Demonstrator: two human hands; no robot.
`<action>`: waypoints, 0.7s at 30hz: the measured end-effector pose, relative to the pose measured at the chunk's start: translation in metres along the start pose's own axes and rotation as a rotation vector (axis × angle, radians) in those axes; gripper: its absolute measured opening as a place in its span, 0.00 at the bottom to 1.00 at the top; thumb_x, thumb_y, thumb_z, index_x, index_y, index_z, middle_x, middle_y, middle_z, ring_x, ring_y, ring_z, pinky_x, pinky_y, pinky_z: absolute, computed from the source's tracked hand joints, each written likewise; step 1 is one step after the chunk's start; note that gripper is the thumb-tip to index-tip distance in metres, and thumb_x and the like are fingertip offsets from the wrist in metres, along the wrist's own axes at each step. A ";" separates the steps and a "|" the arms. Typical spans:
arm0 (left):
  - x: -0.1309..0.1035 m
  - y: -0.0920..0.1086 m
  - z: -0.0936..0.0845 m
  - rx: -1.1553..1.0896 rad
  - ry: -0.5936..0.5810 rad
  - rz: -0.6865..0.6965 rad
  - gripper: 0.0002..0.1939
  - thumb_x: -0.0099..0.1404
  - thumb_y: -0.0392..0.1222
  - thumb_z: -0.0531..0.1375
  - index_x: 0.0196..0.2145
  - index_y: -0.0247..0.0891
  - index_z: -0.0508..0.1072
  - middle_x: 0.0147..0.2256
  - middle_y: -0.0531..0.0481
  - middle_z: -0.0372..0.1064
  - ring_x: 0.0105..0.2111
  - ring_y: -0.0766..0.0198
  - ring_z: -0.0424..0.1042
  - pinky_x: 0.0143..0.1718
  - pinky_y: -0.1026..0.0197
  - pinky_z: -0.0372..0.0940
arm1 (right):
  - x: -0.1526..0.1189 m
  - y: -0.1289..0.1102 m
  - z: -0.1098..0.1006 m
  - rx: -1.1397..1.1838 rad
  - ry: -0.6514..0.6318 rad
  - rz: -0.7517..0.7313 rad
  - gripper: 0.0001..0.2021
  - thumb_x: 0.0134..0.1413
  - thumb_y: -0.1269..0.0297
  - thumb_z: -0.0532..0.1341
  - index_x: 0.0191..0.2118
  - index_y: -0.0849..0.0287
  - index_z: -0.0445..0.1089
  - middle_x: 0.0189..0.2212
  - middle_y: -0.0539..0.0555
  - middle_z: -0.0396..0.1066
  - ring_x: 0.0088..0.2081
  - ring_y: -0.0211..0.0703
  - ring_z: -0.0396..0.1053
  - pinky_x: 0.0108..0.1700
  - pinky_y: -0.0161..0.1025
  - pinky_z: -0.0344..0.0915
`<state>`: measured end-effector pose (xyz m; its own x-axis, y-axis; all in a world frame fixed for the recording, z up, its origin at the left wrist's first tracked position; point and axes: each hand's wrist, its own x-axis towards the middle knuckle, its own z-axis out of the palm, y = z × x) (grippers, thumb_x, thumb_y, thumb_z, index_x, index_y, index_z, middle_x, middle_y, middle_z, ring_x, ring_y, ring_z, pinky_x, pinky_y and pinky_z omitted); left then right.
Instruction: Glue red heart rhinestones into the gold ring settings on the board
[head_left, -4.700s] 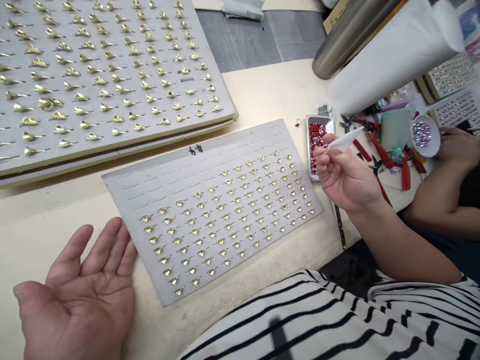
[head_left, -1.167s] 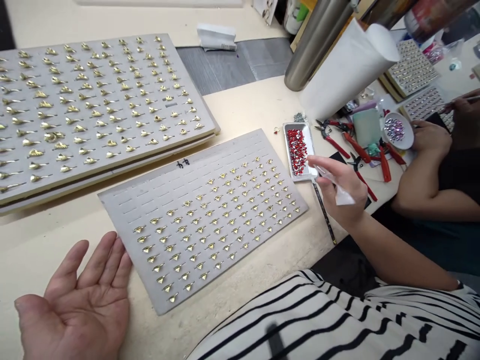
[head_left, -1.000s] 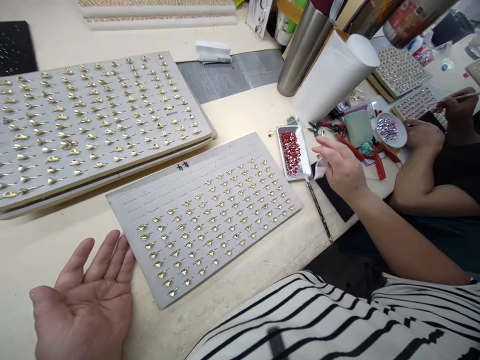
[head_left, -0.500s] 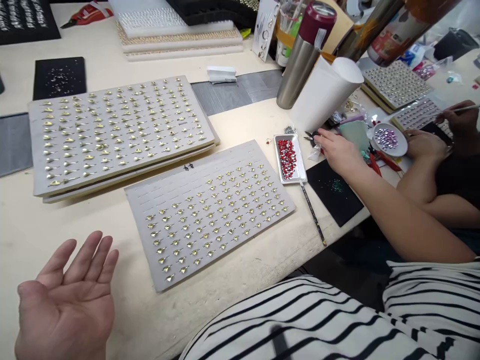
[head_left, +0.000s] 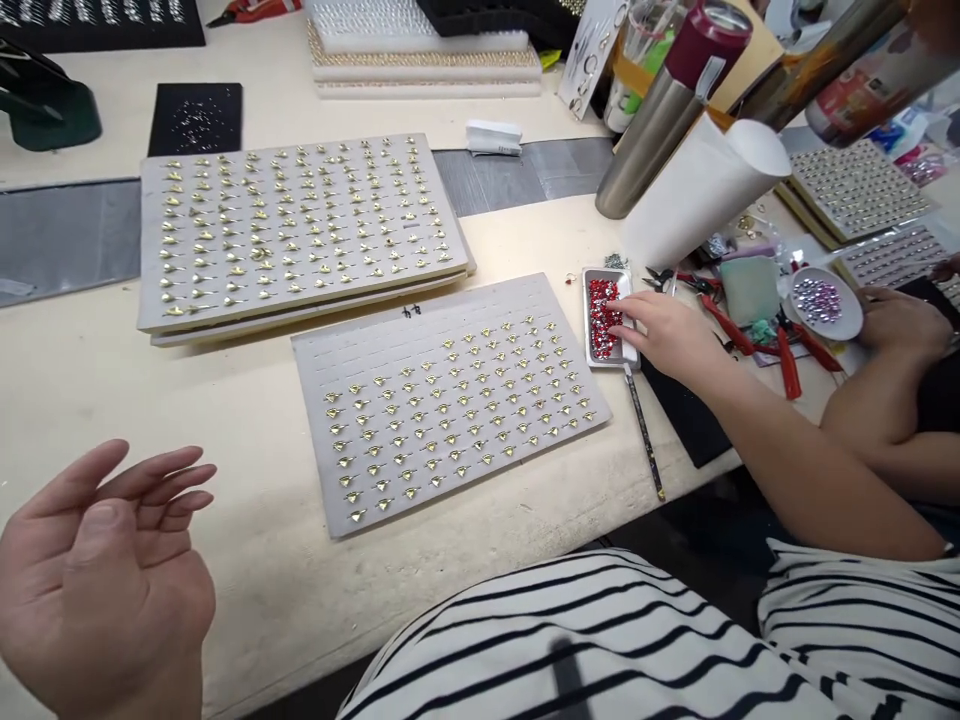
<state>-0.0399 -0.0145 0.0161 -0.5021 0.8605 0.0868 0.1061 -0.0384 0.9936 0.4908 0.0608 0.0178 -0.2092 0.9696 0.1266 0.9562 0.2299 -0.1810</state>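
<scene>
My left hand (head_left: 120,580) is held above the table at the lower left, palm up, fingers loosely curled and apart, with nothing in it. My right hand (head_left: 664,335) reaches into a small white tray (head_left: 592,348) of red rhinestones (head_left: 601,318). Its thumb and fingertips touch the stones, a little apart from each other. Between my hands lies a grey foam board (head_left: 315,375) with rows of gold heart-shaped settings (head_left: 450,410) stuck in its slits; several slits at its upper left hold none. A thin dark stick (head_left: 646,440) lies against the tray's near edge.
Behind stands a stack of foam boards (head_left: 300,290) with more gold pieces. At the right are a steel tumbler (head_left: 649,130), a white paper roll (head_left: 697,200), red-handled pliers (head_left: 787,360), a black pad (head_left: 686,420) and a bowl of pink stones (head_left: 844,315). Another person's hand (head_left: 904,325) rests beside the bowl.
My right hand has moved left and down from beside the pliers onto the red rhinestones. My left hand has turned, its thumb now crossing the palm. The view has swung left.
</scene>
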 end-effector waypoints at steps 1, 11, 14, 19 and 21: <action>-0.003 0.002 0.003 -0.033 0.007 0.022 0.25 0.54 0.40 0.64 0.51 0.39 0.79 0.34 0.50 0.81 0.34 0.61 0.79 0.30 0.63 0.65 | 0.006 -0.001 0.003 -0.004 -0.015 -0.003 0.13 0.66 0.59 0.61 0.51 0.53 0.79 0.49 0.60 0.80 0.50 0.58 0.77 0.52 0.56 0.75; -0.008 0.009 0.009 -0.023 0.031 0.008 0.24 0.51 0.35 0.63 0.47 0.42 0.82 0.32 0.54 0.82 0.32 0.62 0.80 0.30 0.62 0.66 | 0.017 -0.004 0.003 -0.006 0.049 0.061 0.07 0.65 0.63 0.61 0.39 0.53 0.78 0.43 0.59 0.80 0.46 0.57 0.77 0.49 0.53 0.74; -0.008 0.013 0.017 -0.007 0.010 -0.008 0.24 0.52 0.34 0.62 0.47 0.44 0.82 0.32 0.55 0.83 0.33 0.62 0.81 0.31 0.61 0.67 | 0.016 -0.009 0.003 0.094 0.109 0.107 0.06 0.64 0.63 0.62 0.40 0.52 0.78 0.42 0.56 0.81 0.43 0.53 0.78 0.49 0.52 0.75; -0.006 0.011 0.026 0.008 0.016 -0.013 0.24 0.52 0.34 0.62 0.47 0.43 0.82 0.32 0.54 0.83 0.33 0.61 0.81 0.31 0.61 0.68 | 0.021 -0.026 0.003 0.676 0.156 0.276 0.05 0.57 0.60 0.69 0.38 0.52 0.77 0.36 0.52 0.82 0.38 0.49 0.81 0.46 0.51 0.80; -0.004 0.007 0.026 0.013 0.022 -0.012 0.25 0.51 0.34 0.63 0.48 0.42 0.82 0.33 0.53 0.83 0.33 0.61 0.81 0.32 0.61 0.69 | 0.023 -0.033 0.003 0.911 0.111 0.323 0.07 0.55 0.60 0.72 0.38 0.52 0.77 0.35 0.52 0.83 0.39 0.48 0.82 0.47 0.50 0.81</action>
<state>-0.0147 -0.0048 0.0207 -0.5224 0.8493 0.0762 0.1107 -0.0211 0.9936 0.4534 0.0761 0.0238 0.1007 0.9947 0.0215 0.4296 -0.0240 -0.9027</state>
